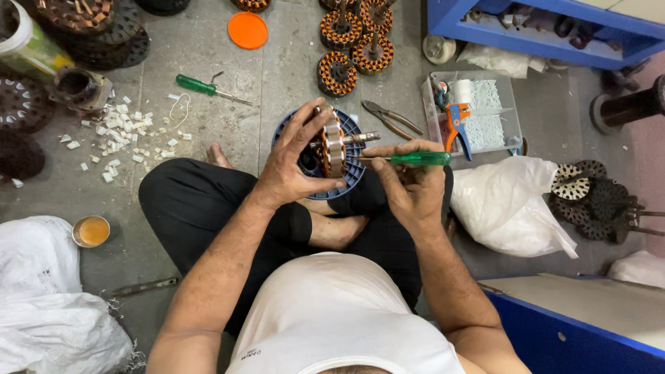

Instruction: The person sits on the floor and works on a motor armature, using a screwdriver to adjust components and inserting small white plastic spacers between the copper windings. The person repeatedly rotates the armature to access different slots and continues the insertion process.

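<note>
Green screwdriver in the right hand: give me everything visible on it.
The green screwdriver has a translucent green handle and a thin metal shaft. It lies roughly level, tip pointing left toward the copper-wound stator. The right hand grips the handle from below, thumb along the shaft end. The left hand steadies the stator on edge over a blue round tray. Whether the tip touches the windings cannot be told.

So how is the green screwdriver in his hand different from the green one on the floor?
The held screwdriver is gripped in the right hand, tip toward the wound motor core in the left hand. The floor screwdriver lies untouched on the floor, its handle a darker green. Both have green handles and thin metal shafts.
</note>
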